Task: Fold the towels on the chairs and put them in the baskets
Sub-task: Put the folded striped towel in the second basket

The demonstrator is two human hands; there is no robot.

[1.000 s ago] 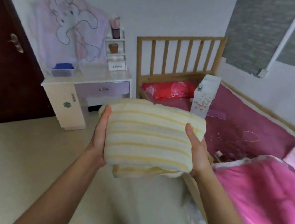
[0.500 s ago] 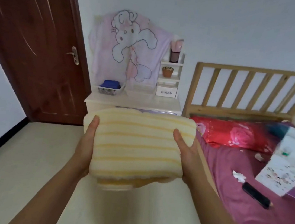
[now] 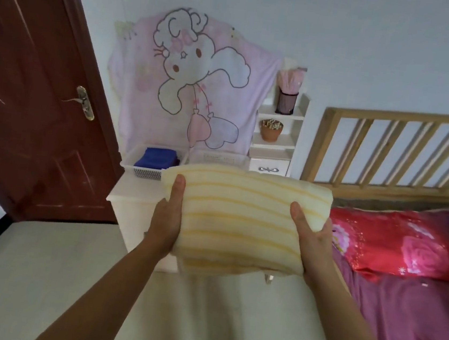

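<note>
Gripping the folded striped towel (image 3: 239,222) by its two ends, my left hand (image 3: 165,220) and right hand (image 3: 311,242) clamp it between them, thumbs on top, fingers probably curled beneath; a white basket (image 3: 147,171) sits just behind.

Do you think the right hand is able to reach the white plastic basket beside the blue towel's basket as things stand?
Probably not freely: the right hand and left hand both grip the folded yellow striped towel, and the white plastic basket lies beyond it, partly hidden.
</note>
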